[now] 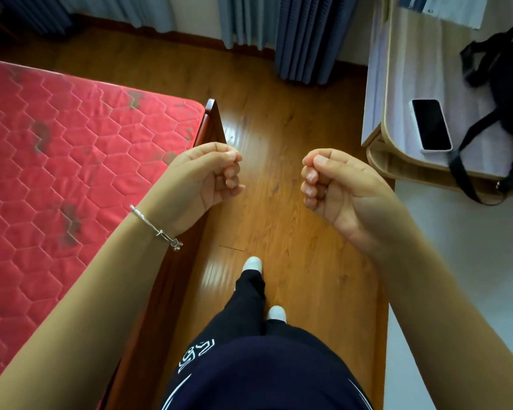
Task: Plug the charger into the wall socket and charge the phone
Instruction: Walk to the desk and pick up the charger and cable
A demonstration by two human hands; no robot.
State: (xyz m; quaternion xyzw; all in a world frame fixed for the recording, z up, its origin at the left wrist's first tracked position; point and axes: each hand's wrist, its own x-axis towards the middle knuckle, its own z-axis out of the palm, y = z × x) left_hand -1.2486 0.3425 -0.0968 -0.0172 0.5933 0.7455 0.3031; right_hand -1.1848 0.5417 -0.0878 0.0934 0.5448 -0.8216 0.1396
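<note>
Two hands are raised in front of the person, well apart from each other, over a lane of wooden floor. The left hand has its fingers curled into the palm with the thumb laid on top, and it holds nothing. It hangs just above the near corner of the bed frame. A thin metal bracelet circles that wrist. The right hand is balled the same way, also with nothing in it, over bare floor.

The phone lies flat with its dark screen up on the desk at the right, close to the desk's rounded front corner and near its left edge. A black bag sits just beside it, and one strap trails over the front edge of the desk.

The bed's red quilted mattress fills the left side, and its wooden rail runs along the left of the floor lane. A pale surface borders the lane on the right below the desk; what it is I cannot tell. The open strip runs forward between the bed corner and the desk to blue-grey curtains at the far wall. The person's white shoes stand in the middle of that strip, one ahead of the other.
</note>
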